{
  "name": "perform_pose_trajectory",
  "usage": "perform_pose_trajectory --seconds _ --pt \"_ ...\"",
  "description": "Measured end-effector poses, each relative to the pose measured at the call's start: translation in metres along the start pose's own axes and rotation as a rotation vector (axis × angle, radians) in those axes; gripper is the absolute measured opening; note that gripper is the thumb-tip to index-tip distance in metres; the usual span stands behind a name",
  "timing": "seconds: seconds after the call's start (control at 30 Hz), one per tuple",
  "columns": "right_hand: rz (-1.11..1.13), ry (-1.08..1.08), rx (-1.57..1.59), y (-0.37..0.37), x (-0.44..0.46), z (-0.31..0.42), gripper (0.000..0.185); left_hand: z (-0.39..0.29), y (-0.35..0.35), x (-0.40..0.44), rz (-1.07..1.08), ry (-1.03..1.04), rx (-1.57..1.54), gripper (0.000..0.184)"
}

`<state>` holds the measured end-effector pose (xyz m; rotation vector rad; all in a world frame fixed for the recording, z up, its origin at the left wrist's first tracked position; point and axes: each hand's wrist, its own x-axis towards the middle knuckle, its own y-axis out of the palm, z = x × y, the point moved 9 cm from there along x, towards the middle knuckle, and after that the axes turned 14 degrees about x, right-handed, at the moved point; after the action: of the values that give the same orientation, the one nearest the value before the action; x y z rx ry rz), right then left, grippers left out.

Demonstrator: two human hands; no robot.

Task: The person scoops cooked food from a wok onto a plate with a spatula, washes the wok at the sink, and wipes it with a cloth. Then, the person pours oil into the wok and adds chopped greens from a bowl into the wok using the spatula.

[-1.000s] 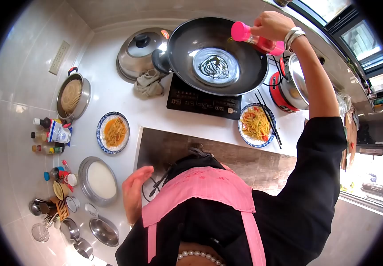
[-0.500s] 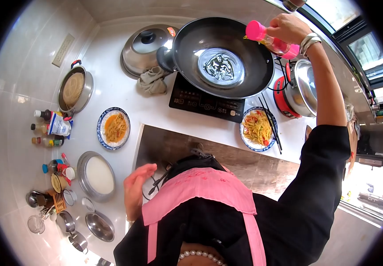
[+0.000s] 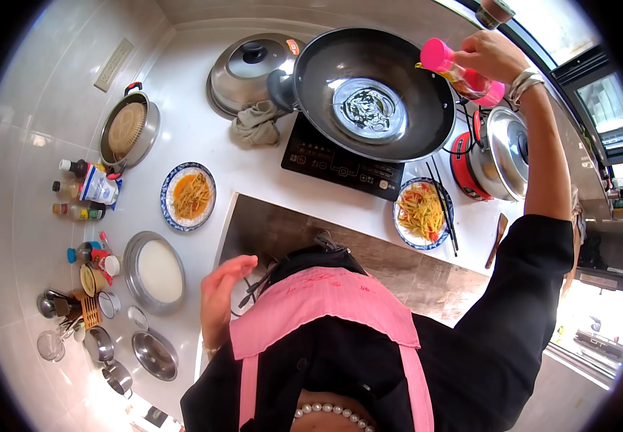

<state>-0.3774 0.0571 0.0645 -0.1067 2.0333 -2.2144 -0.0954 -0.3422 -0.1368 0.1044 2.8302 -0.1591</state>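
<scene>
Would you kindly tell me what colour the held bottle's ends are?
The bottle has pink ends, best seen in the head view.

1. Bare counter runs between the left plate and the cooker, wide enough for a hand to pass
2. Farther back, the cloth and domed lid crowd the handle of the wok, shutting off that side
3. The wok lies open from above, except where the bottle in the right hand crosses its right rim
4. Beside that rim the steel pot narrows the way, and chopsticks jut past the near edge of the right plate
5. The basin stands left of the left hand; ahead, the path to the left plate is open
</scene>
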Motion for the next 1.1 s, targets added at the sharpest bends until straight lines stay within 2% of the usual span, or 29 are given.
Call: perform_pose_trajectory --seconds 0.13,0.27,0.37,0.43,0.53,0.63,0.7,0.73,0.77,0.8,0.83,0.9,0.97,1.03,1.07,1.1 --pt "-0.081 -0.114 0.052 -0.002 0.009 0.003 0.039 -0.004 0.003 -0.001 0.017 0.040 -0.011 0.023" --pt "-0.004 0.012 0.046 0.000 0.014 -0.027 0.035 -0.001 -0.001 -0.006 0.003 0.055 -0.010 0.022" --pt "-0.113 -0.166 0.334 -0.004 0.008 -0.052 0.035 -0.001 -0.006 -0.008 -0.075 0.031 -0.060 0.023" --pt "-0.043 0.246 0.720 0.007 -0.012 -0.077 0.031 -0.002 -0.007 -0.010 -0.067 0.045 -0.046 0.022" --pt "-0.091 0.387 1.278 0.024 -0.036 -0.078 0.027 -0.003 -0.014 -0.011 -0.064 0.030 -0.031 0.022" --pt "0.013 0.182 1.775 0.039 -0.029 -0.065 0.028 -0.007 -0.024 -0.013 -0.033 0.044 -0.058 0.022" --pt "-0.058 0.077 1.851 0.030 -0.023 -0.021 0.023 0.006 -0.032 -0.018 -0.029 0.035 -0.186 0.020" --pt "0.101 -0.064 1.903 0.030 -0.004 0.004 0.024 0.007 -0.040 -0.021 -0.049 0.099 -0.229 0.020" --pt "0.082 -0.115 1.860 0.022 -0.001 0.044 0.027 0.007 -0.046 -0.027 -0.066 0.110 -0.219 0.020" --pt "0.157 -0.269 1.901 0.012 0.001 0.098 0.029 0.009 -0.055 -0.034 -0.105 0.144 -0.223 0.020" --pt "0.248 -0.317 1.940 0.008 0.003 0.144 0.029 0.011 -0.065 -0.042 -0.121 0.177 -0.227 0.020" --pt "0.222 -0.336 1.975 0.006 0.016 0.217 0.028 0.026 -0.088 -0.061 -0.205 0.166 -0.227 0.022" --pt "0.605 -0.407 1.991 0.023 0.028 0.311 0.032 0.040 -0.109 -0.078 -0.279 0.091 -0.236 0.024" --pt "0.703 -0.598 1.840 0.035 0.012 0.417 0.030 0.054 -0.133 -0.104 -0.370 -0.037 -0.255 0.025" --pt "0.800 -0.618 1.875 0.047 0.001 0.469 0.026 0.063 -0.144 -0.115 -0.429 -0.063 -0.275 0.025" --pt "0.800 -0.527 1.873 0.068 -0.003 0.511 0.023 0.073 -0.155 -0.128 -0.487 -0.087 -0.294 0.025"
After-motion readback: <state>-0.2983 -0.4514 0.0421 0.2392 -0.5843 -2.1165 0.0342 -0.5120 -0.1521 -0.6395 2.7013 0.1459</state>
